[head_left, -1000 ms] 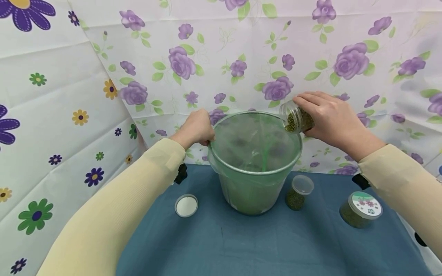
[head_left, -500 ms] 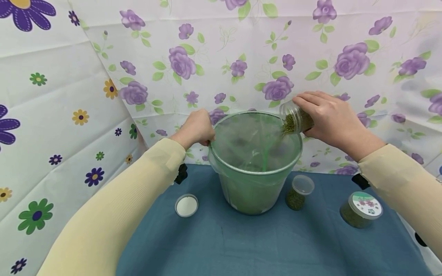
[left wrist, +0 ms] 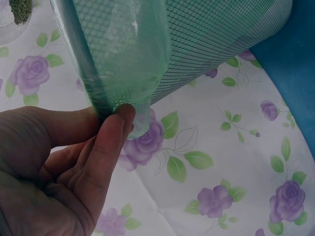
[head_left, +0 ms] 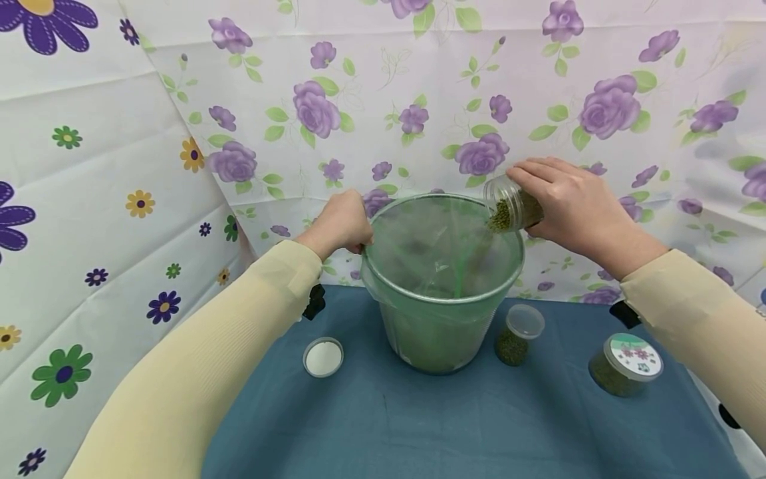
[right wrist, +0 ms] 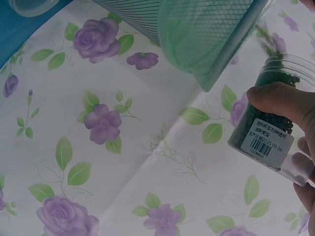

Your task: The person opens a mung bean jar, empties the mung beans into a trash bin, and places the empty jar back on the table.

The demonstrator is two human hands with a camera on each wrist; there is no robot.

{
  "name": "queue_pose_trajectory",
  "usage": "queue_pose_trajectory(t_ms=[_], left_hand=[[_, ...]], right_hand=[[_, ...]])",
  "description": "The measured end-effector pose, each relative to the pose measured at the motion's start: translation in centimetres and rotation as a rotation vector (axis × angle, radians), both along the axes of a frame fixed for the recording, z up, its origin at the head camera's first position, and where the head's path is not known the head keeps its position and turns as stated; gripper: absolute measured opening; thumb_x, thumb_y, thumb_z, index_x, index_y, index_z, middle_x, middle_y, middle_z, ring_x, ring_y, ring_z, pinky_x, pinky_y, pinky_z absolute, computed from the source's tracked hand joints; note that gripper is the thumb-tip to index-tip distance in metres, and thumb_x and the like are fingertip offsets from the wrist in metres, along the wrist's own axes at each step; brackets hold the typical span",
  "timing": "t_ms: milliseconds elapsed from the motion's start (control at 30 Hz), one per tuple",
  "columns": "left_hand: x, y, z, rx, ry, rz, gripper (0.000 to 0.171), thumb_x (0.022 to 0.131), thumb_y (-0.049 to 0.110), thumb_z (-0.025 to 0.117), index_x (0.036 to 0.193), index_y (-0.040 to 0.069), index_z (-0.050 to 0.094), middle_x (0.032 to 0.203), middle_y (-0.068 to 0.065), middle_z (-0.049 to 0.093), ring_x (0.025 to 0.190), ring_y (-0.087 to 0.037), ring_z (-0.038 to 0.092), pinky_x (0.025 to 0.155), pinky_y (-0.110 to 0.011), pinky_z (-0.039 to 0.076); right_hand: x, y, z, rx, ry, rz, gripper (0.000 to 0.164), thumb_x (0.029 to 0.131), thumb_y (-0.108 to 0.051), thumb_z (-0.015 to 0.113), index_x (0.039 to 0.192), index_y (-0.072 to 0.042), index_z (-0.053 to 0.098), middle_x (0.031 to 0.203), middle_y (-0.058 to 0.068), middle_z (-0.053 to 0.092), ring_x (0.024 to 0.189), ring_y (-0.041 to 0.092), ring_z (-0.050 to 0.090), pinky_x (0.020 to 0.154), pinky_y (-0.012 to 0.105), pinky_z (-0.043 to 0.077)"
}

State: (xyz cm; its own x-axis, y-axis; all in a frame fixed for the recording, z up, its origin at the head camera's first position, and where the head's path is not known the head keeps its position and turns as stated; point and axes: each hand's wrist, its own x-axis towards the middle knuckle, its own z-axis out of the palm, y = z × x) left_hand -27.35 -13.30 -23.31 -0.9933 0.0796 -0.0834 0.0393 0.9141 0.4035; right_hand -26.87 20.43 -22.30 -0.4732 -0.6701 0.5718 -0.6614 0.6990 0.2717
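Observation:
A mesh wastebasket stands upright, lined with a thin green plastic bag folded over its rim. My left hand pinches the bag at the left rim between thumb and fingers. In my right hand is a clear plastic jar without a lid, gripped around its body and tilted mouth-down-left over the right rim. Small green granules spill from its mouth in a blurred stream, seen also in the right wrist view. A printed label is on the jar. The wastebasket's bottom is hidden by haze.
On the blue cloth, a round white-lined lid lies left of the basket. A lidded jar of granules stands close on its right. Farther right is another jar with a flower-print lid. Flowered sheets hang behind.
Granules that lay inside the tilted jar a second ago now run out of its mouth into the wastebasket. Both hands have stayed nearly still.

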Motion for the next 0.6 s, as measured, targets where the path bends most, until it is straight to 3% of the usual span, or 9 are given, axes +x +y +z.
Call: queue_pose_trajectory(t_ms=[600], left_hand=[[-0.14, -0.03, -0.18, -0.018, 0.013, -0.002, 0.013, 0.076, 0.005, 0.067, 0.063, 0.004, 0.068, 0.061, -0.010, 0.069, 0.054, -0.020, 0.068, 0.046, -0.024, 0.051]], right_hand=[[0.05, 0.02, 0.03, 0.009, -0.010, -0.006, 0.098, 0.043, -0.012, 0.093, 0.132, -0.006, 0.052, 0.128, 0.017, 0.057, 0.118, 0.037, 0.051, 0.096, 0.053, 0.045]])
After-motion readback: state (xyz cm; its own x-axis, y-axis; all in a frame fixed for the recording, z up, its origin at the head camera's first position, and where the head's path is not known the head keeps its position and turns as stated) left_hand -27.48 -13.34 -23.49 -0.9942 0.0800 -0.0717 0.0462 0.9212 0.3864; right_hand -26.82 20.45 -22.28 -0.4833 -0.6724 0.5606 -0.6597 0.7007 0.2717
